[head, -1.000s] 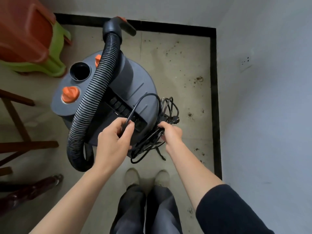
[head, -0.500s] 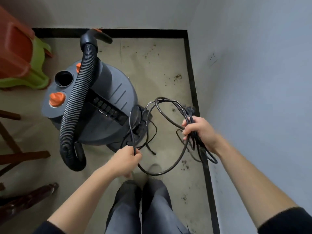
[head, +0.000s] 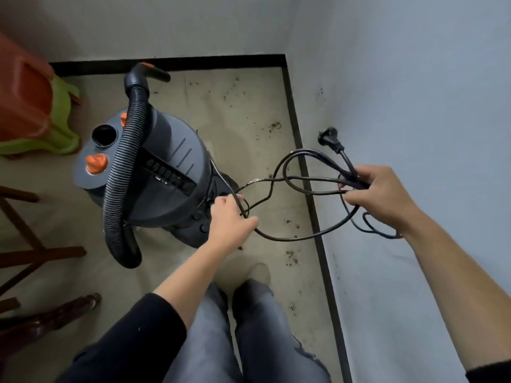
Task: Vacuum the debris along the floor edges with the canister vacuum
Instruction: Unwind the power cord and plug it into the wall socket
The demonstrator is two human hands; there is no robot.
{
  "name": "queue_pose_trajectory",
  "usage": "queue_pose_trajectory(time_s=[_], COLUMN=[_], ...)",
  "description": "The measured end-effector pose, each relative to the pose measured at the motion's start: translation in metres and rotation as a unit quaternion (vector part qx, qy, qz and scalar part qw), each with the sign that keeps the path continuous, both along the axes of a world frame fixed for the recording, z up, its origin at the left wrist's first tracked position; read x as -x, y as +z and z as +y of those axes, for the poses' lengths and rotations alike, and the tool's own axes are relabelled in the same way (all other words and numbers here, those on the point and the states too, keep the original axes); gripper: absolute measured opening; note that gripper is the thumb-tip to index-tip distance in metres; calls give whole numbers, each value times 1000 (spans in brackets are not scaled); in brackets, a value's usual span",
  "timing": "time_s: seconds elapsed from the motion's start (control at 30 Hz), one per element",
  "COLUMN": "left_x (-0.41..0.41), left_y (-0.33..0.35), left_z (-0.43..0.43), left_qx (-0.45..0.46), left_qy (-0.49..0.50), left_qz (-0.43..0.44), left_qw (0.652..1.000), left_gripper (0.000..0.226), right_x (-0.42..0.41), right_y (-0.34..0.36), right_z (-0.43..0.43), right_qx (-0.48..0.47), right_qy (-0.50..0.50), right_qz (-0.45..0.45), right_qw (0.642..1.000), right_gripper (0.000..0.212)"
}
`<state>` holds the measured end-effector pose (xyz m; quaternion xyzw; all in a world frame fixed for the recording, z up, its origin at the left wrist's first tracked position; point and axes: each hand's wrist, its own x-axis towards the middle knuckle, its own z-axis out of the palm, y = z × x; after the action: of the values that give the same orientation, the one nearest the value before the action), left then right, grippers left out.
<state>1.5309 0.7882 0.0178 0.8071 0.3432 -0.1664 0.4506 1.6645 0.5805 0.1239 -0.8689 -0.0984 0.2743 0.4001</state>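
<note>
Corner of the room, seen from beside the person. The canister vacuum [head: 166, 172] stands upright on the floor [head: 243, 128], its long axis vertical. Its ribbed hose [head: 127, 167] is draped over the lid, with the bent end aimed at the far wall. The left hand [head: 232, 219] has its fingers curled round one strand of the power cord [head: 290, 236] just beside the canister. The right hand [head: 387, 194] holds its fingers closed on a bunch of loops near the side wall [head: 414, 106]. The plug [head: 330, 140] sticks up and away from that hand.

Likely faults: the loops cross between the hands, so pulling them apart could cinch a knot. A hard tug might tip the canister or drag the hose off. A pale, shiny patch on the cord [head: 257, 181] may be worn insulation. Debris [head: 290, 255] lies untouched along the black edge strip [head: 312, 205].
</note>
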Motion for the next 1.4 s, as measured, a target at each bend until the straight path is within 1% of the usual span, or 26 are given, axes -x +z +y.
queue_pose_trajectory(time_s=[0.07,0.13,0.2,0.23,0.27,0.3,0.33,0.37,0.4,0.43,0.5,0.57,0.63,0.67,0.73,0.83,0.87,0.93,1.0,1.03,1.1,1.17,1.23,1.27,1.33,1.4], left_x=[-2,-1,2,6,13,23,34,43,50,53,52,43,30,22,3,-27,-36,-48,-60,-67,-79,-90,-96,-97,-98,-101], left_y=[10,12,18,20,21,22,22,22,25,29,37,44,47,48,55,64,65,61,65,70,79,84,86,89,95,103], left_z=[10,27,45,56,68,80,88,94,93,87,61,24,-8,-22,-38,-46,-43,-34,-29,-30,-37,-42,-41,-38,-30,-17], left_qx=[-26,-19,-7,-34,-87,-142,-189,-208,-184,-130,-26,36,71,75,74,53,31,6,6,7,22,43,62,84,122,118], left_qy=[57,143,249,274,254,186,88,-26,-127,-211,-345,-428,-452,-444,-369,-255,-237,-196,-156,-150,-135,-106,-70,-52,-33,-14], left_qz=[-45,-52,-23,11,50,86,101,103,102,113,132,128,112,99,73,52,60,80,16,-41,-131,-143,-149,-154,-167,-188], left_qw=[997,988,968,961,962,968,973,972,969,962,929,894,882,887,923,964,969,977,988,988,982,983,984,983,978,975], left_gripper=[39,30,29,30,32,31,27,21,15,14,22,34,33,30,26,22,29,62,87,89,78,52,22,26,43,51], right_x=[-2,-5,-11,-15,-20,-26,-31,-37,-42,-46,-52,-57,-61,-62,-67,-70,-68,-62,-53,-50,-45,-46,-51,-54,-61,-70], right_y=[19,33,41,45,50,54,59,63,67,71,80,91,104,110,117,121,119,113,107,105,101,97,90,87,81,80], right_z=[-4,-7,-12,-17,-21,-27,-32,-37,-40,-40,-37,-31,-27,-26,-31,-40,-42,-42,-36,-32,-22,-13,-7,-6,-5,-4], right_qx=[-15,3,55,87,122,157,188,212,226,227,191,144,117,109,90,52,40,10,-30,-49,-70,-89,-107,-107,-108,-118], right_qy=[35,75,114,125,127,122,109,87,61,32,-32,-71,-71,-65,-58,-18,4,38,68,85,113,122,101,86,54,14], right_qz=[15,43,71,69,58,40,17,-8,-35,-62,-101,-128,-149,-158,-159,-102,-80,-48,-22,-9,11,14,12,10,9,14], right_qw=[999,996,990,986,983,979,976,973,972,971,976,979,979,979,981,993,996,998,997,995,991,988,989,990,993,993], right_gripper=[18,19,25,30,33,34,33,32,31,29,27,28,27,27,28,21,19,21,18,17,16,15,17,19,22,26])
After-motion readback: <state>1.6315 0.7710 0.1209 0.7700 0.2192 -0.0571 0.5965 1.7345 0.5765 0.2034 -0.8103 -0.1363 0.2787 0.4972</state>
